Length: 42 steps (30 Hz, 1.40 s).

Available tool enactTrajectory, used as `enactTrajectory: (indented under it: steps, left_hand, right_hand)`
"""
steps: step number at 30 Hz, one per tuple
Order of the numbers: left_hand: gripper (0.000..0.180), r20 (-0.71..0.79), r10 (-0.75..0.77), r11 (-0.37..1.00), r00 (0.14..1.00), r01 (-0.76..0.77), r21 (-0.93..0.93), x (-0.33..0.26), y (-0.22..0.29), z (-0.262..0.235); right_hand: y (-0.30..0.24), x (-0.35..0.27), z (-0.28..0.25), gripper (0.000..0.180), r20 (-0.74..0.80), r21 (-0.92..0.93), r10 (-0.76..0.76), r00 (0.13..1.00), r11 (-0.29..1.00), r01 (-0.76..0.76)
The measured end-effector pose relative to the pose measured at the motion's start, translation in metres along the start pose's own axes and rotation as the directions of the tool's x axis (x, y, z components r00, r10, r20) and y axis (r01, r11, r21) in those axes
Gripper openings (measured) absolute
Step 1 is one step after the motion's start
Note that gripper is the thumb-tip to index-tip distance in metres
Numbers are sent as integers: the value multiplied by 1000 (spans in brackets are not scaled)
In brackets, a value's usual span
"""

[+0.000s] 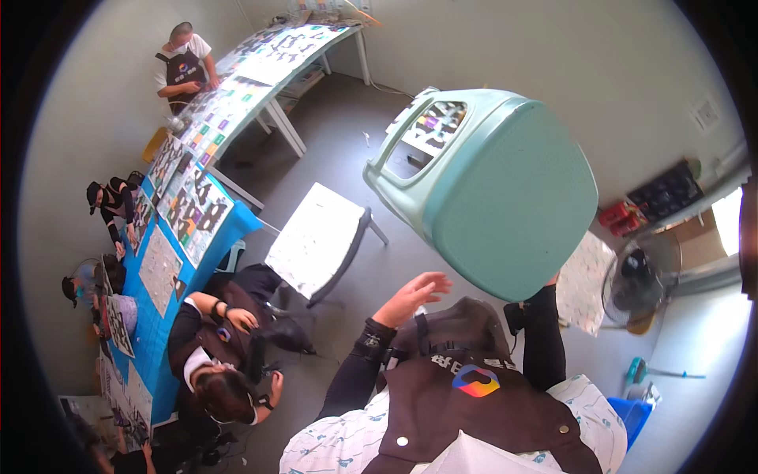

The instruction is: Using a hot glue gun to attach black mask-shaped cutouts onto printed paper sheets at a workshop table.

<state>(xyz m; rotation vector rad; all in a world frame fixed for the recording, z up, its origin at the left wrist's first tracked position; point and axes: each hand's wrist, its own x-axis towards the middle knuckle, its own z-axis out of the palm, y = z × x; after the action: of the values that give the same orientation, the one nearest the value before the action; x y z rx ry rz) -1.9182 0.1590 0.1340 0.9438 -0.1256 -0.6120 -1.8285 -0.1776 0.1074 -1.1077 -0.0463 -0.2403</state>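
Stool of pale green plastic (517,197) appeared raised and tilted to the right of the white-topped seat (312,241), its smooth rounded top turned toward the view and its side opening facing back toward that seat. The person's left hand (416,297) was below and to the right of the white-topped seat, near the stool's lower edge; its fingers were stretched out and loosely apart, with nothing between them. The right hand (554,279) lay farther right of the same seat, almost wholly hidden behind the stool, so how its fingers stood could not be told; its dark sleeve (546,336) rose beside the stool's lower right corner.

Left of the white-topped seat ran a long table with a blue cover (239,227), strewn with printed sheets (193,212). A co-worker in a dark apron (237,304) sat just below and left of the seat, head bent, and another (186,69) stood well above and left of it, at the table's far side. Well to the seat's right were a speckled board (583,284) and an electric fan (659,272).
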Motion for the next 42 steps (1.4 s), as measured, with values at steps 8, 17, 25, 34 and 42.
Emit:
enactTrajectory:
  steps: [8, 17, 25, 34, 42]
  left_hand:
    - [35, -517, 503, 864, 692, -382, 329, 187, 118, -75]
    - [45, -864, 337, 316, 373, -910, -270, 303, 279, -212]
    - [46, -960, 218, 18, 176, -984, -177, 324, 310, -442]
    - [55, -987, -142, -26, -72, -997, 77, 283, 233, -709]
    - [55, -848, -444, -129, -288, -917, 378, 280, 164, -816]
  right_hand:
    - [87, 254, 120, 36, 380, 112, 91, 921, 983, -143]
    - [208, 455, 344, 37, 486, 228, 444, 753, 767, -600]
    - [343, 551, 471, 28, 383, -622, 693, 611, 683, -383]
    - [445, 653, 553, 11, 296, -824, 887, 354, 425, -375]
    - [529, 731, 706, 10, 231, -971, 969, 89, 236, -39]
